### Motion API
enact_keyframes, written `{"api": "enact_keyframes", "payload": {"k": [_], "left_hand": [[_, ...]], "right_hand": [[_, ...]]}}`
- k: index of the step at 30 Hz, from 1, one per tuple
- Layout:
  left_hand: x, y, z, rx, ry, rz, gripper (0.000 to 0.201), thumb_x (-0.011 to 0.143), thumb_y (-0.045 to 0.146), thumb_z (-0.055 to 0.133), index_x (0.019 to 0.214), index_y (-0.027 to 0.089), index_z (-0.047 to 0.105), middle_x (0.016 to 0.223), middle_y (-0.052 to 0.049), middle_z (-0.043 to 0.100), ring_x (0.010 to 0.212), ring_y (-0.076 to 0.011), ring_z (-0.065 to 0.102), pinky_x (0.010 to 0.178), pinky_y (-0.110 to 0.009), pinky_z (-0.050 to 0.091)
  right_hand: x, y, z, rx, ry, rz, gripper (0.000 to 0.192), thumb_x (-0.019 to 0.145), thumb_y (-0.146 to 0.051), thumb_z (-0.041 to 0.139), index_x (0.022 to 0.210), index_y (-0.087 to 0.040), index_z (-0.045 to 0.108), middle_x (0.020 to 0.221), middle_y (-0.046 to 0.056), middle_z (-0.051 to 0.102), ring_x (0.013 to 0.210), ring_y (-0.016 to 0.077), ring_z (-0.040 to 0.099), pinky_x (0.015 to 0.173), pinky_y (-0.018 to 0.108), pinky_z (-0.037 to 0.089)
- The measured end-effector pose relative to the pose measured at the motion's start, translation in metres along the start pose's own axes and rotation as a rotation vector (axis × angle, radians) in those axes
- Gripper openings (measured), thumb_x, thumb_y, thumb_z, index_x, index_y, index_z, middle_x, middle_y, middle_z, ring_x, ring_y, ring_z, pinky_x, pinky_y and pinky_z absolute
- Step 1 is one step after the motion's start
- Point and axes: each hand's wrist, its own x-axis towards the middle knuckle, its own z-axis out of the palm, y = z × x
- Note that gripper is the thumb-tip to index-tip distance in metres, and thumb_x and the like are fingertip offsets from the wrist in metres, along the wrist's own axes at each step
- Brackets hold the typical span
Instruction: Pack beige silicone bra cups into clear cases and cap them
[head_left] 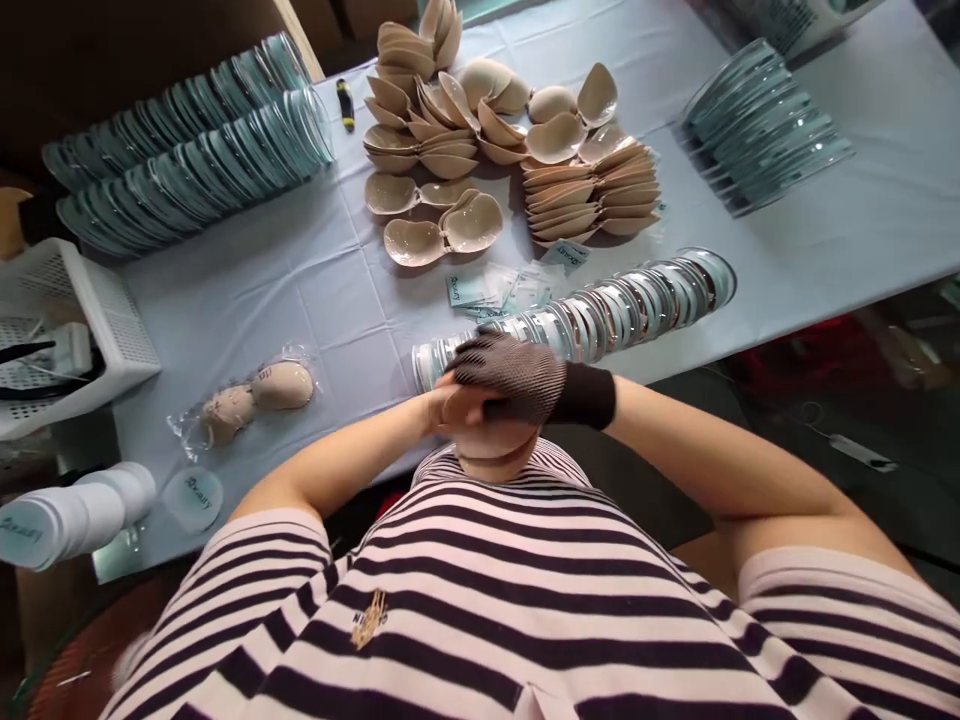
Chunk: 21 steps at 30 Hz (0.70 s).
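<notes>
Just beige cup point(491, 440) dome-down between left hand point(442, 405) and gloved right hand point(517, 375)

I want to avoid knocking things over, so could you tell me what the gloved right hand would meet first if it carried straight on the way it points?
Probably the bare left hand, which the right hand already overlaps around a beige cup.

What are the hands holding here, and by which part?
A beige bra cup, pressed between both hands: the gloved right hand covers its top, the bare left hand grips its left edge.
</notes>
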Motion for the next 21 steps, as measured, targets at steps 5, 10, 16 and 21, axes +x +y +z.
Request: {"api": "enact_keyframes", "payload": {"k": [5,10,16,21], "left_hand": [[0.004,0.026,-0.014,0.093,-0.522,-0.608,0.048,0.085,0.058,0.062,0.092,0.012,0.075,0.094,-0.018,0.076,0.103,-0.0327,0.071,0.088,-0.044,0.056],[0.013,0.039,-0.017,0.265,-0.698,-0.525,0.062,0.063,0.032,0.087,0.122,0.02,0.068,0.116,-0.012,0.073,0.111,-0.0329,0.067,0.095,-0.041,0.052],[0.026,0.045,-0.029,0.114,-0.553,-0.392,0.062,0.062,0.019,0.085,0.121,0.02,0.067,0.109,-0.01,0.074,0.102,-0.0291,0.069,0.089,-0.037,0.052],[0.049,0.045,-0.04,-0.091,-0.183,-0.322,0.043,0.058,0.021,0.087,0.098,0.018,0.07,0.087,-0.006,0.075,0.081,-0.0234,0.07,0.081,-0.035,0.055]], "right_hand": [[-0.03,0.054,0.006,-0.002,0.107,0.332,0.039,0.086,-0.024,0.058,0.122,-0.016,0.067,0.116,0.014,0.07,0.106,0.0273,0.064,0.094,0.042,0.048],[-0.01,0.099,0.036,0.158,-0.041,0.368,0.029,0.09,-0.019,0.049,0.107,-0.018,0.073,0.103,0.009,0.075,0.094,0.0209,0.069,0.087,0.033,0.052],[0.059,0.207,0.028,-0.255,-0.033,0.61,0.044,0.088,-0.023,0.057,0.131,-0.014,0.06,0.134,0.014,0.063,0.121,0.0292,0.057,0.104,0.042,0.043],[0.102,0.244,0.056,-0.462,-0.379,0.504,0.059,0.082,-0.023,0.064,0.139,-0.012,0.052,0.143,0.021,0.053,0.126,0.0331,0.051,0.102,0.045,0.043]]}}
